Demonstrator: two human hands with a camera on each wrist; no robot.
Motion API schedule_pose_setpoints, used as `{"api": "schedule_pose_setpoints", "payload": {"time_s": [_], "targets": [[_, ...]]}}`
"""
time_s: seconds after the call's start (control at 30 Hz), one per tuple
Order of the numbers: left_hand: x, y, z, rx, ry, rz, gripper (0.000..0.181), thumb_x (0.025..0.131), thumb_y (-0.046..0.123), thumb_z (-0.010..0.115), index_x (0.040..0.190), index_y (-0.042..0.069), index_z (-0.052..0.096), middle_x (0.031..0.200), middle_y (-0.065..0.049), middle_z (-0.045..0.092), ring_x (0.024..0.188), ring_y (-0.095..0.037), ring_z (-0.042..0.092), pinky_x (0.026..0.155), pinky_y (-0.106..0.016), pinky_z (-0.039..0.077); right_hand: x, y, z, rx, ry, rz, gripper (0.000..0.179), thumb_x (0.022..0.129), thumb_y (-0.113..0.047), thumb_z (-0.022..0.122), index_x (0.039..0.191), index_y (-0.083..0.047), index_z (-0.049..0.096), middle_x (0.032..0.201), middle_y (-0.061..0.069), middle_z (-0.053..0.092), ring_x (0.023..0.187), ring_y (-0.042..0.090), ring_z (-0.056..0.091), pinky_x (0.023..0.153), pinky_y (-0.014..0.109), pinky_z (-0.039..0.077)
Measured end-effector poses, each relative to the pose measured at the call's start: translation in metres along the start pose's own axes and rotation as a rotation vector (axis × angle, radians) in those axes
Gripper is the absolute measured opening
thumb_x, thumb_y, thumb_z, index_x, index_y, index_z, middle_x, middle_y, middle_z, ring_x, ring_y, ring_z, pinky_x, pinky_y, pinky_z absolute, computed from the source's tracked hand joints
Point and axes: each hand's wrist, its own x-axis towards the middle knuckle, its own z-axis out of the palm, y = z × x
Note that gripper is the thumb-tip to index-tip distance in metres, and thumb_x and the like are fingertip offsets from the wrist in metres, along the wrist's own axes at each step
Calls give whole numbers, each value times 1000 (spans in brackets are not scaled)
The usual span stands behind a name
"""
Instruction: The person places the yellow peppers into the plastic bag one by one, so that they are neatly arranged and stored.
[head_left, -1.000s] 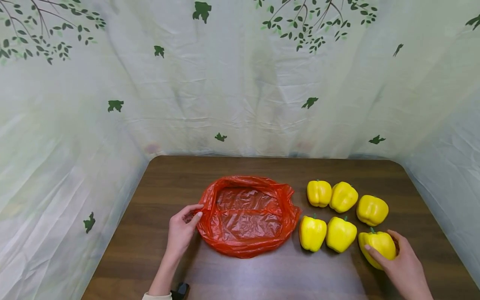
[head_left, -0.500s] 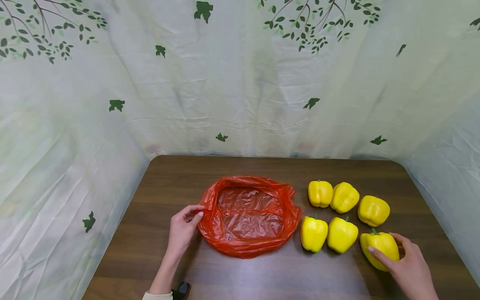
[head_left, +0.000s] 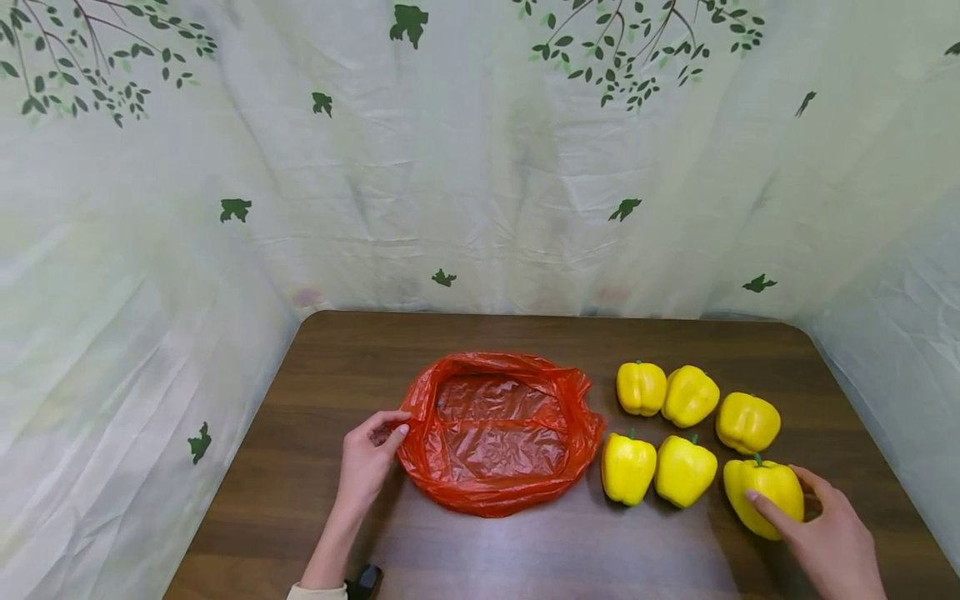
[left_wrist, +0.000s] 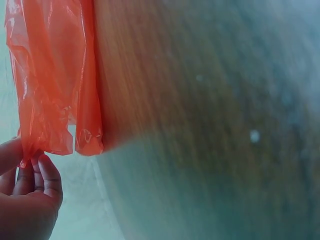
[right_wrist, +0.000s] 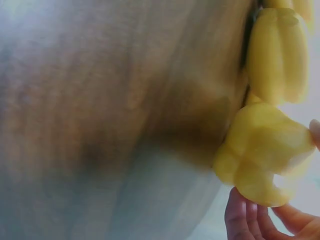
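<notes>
Pinching the red bag (head_left: 480, 500) at its left rim with my left hand (head_left: 366, 462), right hand (head_left: 834, 533) gripping 1 yellow pepper (head_left: 762, 495), 5 other peppers (head_left: 686, 472) on the worktop (head_left: 525, 558).

A wrinkled, pale greenish-white sheet (head_left: 465, 167), printed with dark green leaves (head_left: 408, 23) and leafy branches (head_left: 637, 50), hangs beyond the far edge of a brown wood-grain table (head_left: 352, 350) with rounded far corners. Pale creased sheets (head_left: 97, 333) flank its left and right edges; a whitish sheen (head_left: 510, 562) brightens its near side.
</notes>
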Motion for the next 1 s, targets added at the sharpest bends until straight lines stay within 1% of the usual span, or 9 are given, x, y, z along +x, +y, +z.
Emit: {"api": "schedule_pose_setpoints", "payload": {"time_s": [0.17,0.33,0.4,0.47,0.5,0.57,0.63,0.8,1.0], "targets": [[-1,4,1,3,10,-27,14,90,-7,65,103,-6,71,96,-20,68,70,-19,57,57,-22,47,-3,-5,-5,25,37,-37,104,83,-67,63,146,9,29,137,35,35,113,48,42,86,61,40],[-1,4,1,5,17,-41,14,90,-7,65,103,-6,71,95,-20,67,69,-21,56,54,-22,45,-7,-12,-8,47,84,-90,100,84,-63,66,146,8,31,135,34,37,112,48,43,82,60,42],[-1,4,1,6,18,-47,14,90,-7,65,103,-6,71,96,-20,68,70,-22,57,55,-22,46,-9,-15,-8,56,105,-108,99,84,-61,67,146,7,32,134,33,39,111,46,44,78,54,44],[-1,5,1,8,19,-52,15,90,-7,65,103,-5,71,96,-19,68,71,-23,58,57,-22,47,-12,-19,-8,67,130,-137,97,83,-60,69,145,6,35,133,32,41,110,44,45,73,40,48],[-1,5,1,8,19,-53,15,90,-7,65,103,-5,71,97,-19,68,72,-23,58,59,-22,47,-13,-20,-8,76,139,-149,96,82,-59,71,145,6,36,133,31,42,110,43,46,70,33,48],[-1,5,2,12,20,-53,15,90,-7,65,103,-6,71,98,-20,68,74,-24,60,62,-22,49,-14,-24,-7,95,154,-173,94,82,-57,72,144,5,37,132,30,42,109,42,47,62,19,43],[-1,5,2,15,22,-50,15,90,-7,65,103,-6,71,98,-20,68,75,-24,60,64,-21,50,-15,-27,-7,110,165,-194,93,82,-55,74,144,5,38,132,29,42,109,42,47,55,11,39],[-1,5,2,15,25,-46,15,89,-7,65,103,-6,71,98,-20,68,75,-23,60,63,-21,50,-18,-37,-3,126,197,-234,92,81,-51,76,143,5,39,131,29,43,109,43,48,56,8,37],[-1,4,2,13,30,-35,14,89,-8,65,102,-6,71,97,-20,68,72,-21,59,61,-22,49,-21,-46,1,164,247,-342,87,80,-41,81,143,4,41,130,27,46,109,40,50,62,3,36]]}}
